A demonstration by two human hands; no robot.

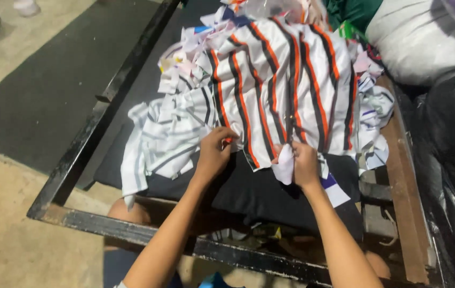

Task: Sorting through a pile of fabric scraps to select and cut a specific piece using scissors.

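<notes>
**Striped fabric on framed work surface**

The striped fabric [281, 85] lies on a black pad [248, 192] within a black metal frame [78, 154]. Left hand [214, 152] fingers are pinched on its lower edge; right hand [302, 162] fingers are clamped on a white scrap [284, 168]. Concrete floor [8, 250] lies left, with a white sack [419, 42] and black plastic bag [451, 160] right.

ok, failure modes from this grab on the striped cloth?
1. The left hand and right hand pinch only the near edge of the striped cloth; pulling may drag the loose scraps heaped around it off the pile.
2. The grey-striped piece already droops over the dark pad's edge and might slide into the metal frame.
</notes>
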